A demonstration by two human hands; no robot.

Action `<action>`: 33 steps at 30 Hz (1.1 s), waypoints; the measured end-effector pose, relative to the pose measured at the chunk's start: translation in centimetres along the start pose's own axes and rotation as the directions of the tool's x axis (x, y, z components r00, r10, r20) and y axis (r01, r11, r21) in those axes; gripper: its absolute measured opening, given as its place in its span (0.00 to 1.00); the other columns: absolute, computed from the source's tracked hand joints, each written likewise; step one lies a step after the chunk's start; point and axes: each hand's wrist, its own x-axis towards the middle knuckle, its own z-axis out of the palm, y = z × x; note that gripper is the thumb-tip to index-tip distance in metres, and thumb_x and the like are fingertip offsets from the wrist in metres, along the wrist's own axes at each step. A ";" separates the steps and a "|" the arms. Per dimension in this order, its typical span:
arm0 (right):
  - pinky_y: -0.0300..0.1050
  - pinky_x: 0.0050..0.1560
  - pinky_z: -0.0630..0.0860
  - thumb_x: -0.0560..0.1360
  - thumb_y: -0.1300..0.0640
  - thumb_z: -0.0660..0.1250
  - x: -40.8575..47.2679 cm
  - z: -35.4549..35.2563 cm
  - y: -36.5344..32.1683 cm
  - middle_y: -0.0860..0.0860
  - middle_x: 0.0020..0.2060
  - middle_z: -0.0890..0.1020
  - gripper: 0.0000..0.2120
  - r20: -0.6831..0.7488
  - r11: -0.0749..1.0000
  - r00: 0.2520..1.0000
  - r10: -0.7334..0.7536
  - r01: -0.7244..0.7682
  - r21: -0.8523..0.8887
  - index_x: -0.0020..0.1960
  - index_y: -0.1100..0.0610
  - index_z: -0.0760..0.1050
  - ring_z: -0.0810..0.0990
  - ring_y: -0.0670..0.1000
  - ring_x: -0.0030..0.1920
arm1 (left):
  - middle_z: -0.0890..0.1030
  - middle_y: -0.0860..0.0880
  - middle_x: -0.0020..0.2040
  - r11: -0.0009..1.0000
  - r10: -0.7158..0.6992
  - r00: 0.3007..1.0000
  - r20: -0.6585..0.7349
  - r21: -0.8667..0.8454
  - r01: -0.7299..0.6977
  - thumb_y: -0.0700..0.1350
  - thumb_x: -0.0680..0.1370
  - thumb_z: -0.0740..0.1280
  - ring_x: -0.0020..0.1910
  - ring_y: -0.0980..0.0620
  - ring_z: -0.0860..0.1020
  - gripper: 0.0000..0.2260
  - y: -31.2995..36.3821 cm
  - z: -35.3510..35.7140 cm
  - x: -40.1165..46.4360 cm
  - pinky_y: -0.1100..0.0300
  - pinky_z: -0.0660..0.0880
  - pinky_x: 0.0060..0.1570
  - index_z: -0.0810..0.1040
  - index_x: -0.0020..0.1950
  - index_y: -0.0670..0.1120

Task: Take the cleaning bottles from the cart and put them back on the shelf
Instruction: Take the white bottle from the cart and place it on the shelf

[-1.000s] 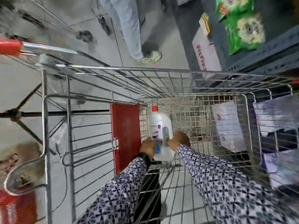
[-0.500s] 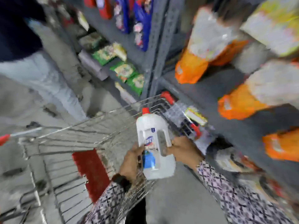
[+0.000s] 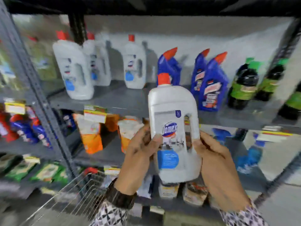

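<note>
I hold a white Domex cleaning bottle (image 3: pixel 174 128) with a red cap upright in front of the shelf. My left hand (image 3: pixel 138 154) grips its left side, my right hand (image 3: pixel 215 167) its handle side. Behind it the grey shelf board (image 3: pixel 123 98) carries three white bottles of the same kind (image 3: pixel 75 70), with a bare stretch of board between them and the blue bottles. The wire cart (image 3: pixel 76 196) shows only its rim at the lower left, and its inside is hidden.
Blue bottles with red caps (image 3: pixel 211 82) and dark bottles with green labels (image 3: pixel 244 85) stand to the right on the same board. Orange pouches (image 3: pixel 91 136) fill the shelf below. A grey upright post (image 3: pixel 32 82) divides the racks at left.
The bottle has come up out of the cart in both hands to shelf height. My view has swung from the cart to the cleaning shelf.
</note>
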 end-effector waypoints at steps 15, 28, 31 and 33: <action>0.43 0.46 0.86 0.80 0.65 0.63 -0.4 -3.9 -1.5 0.53 0.53 0.90 0.16 0.016 0.985 0.999 0.040 -0.042 0.165 0.63 0.55 0.83 0.89 0.54 0.54 | 0.84 0.48 0.64 0.999 0.029 0.994 0.101 0.025 -0.032 0.39 0.82 0.61 0.65 0.49 0.82 0.17 0.9 4.1 0.1 0.55 0.80 0.63 0.76 0.71 0.47; 0.54 0.56 0.83 0.78 0.66 0.69 19.2 19.7 0.2 0.55 0.52 0.87 0.12 0.211 0.955 0.954 -0.211 0.248 -0.165 0.55 0.52 0.81 0.85 0.52 0.51 | 0.81 0.47 0.68 0.966 0.189 0.972 -0.142 0.202 -0.158 0.39 0.85 0.57 0.70 0.43 0.77 0.17 5.0 -14.7 20.4 0.40 0.73 0.71 0.74 0.72 0.46; 0.47 0.54 0.82 0.78 0.67 0.69 21.6 22.7 1.4 0.51 0.51 0.87 0.14 0.219 0.947 0.949 -0.229 0.269 -0.173 0.59 0.52 0.80 0.85 0.49 0.51 | 0.81 0.49 0.69 0.959 0.196 0.972 -0.127 0.232 -0.163 0.38 0.85 0.56 0.72 0.46 0.75 0.18 5.1 -17.4 23.0 0.49 0.74 0.71 0.72 0.75 0.46; 0.39 0.50 0.80 0.78 0.67 0.68 22.1 23.5 1.9 0.46 0.50 0.86 0.15 0.232 0.946 0.940 -0.250 0.288 -0.151 0.55 0.47 0.79 0.84 0.42 0.49 | 0.79 0.49 0.71 0.959 0.197 0.976 -0.088 0.225 -0.173 0.38 0.85 0.56 0.72 0.48 0.76 0.19 5.1 -18.7 24.1 0.44 0.70 0.74 0.71 0.75 0.47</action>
